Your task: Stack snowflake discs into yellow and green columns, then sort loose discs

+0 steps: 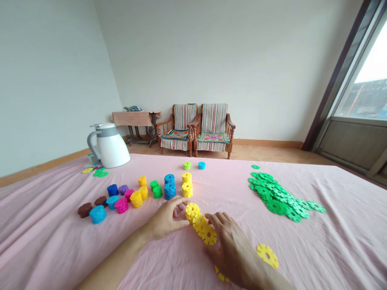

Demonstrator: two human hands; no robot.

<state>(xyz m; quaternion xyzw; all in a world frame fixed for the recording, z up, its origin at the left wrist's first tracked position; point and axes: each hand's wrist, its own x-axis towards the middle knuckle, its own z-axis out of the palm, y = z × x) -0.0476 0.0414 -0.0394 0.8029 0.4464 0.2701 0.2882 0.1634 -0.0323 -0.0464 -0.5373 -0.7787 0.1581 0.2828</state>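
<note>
Several yellow notched plastic discs (200,224) lie overlapped and slanting in front of me, between my two hands. Their far end piles up into a short stack. My left hand (169,217) curves round the stack's left side, thumb and fingers spread apart, the tips close to its edge. From the right, my right hand (228,241) closes its bent fingers and thumb about the near discs; its palm is hidden. One loose yellow disc (267,256) lies flat right of my right wrist. Another yellow disc (222,274) is partly covered by that hand.
Beyond my hands stand stacks of discs: yellow (187,189), blue (169,191), green (157,192), pink (121,206), light blue (97,214) and brown (85,210). A loose green heap (276,197) spreads at right. A white jug (111,147) stands far left on the pink cloth (341,233).
</note>
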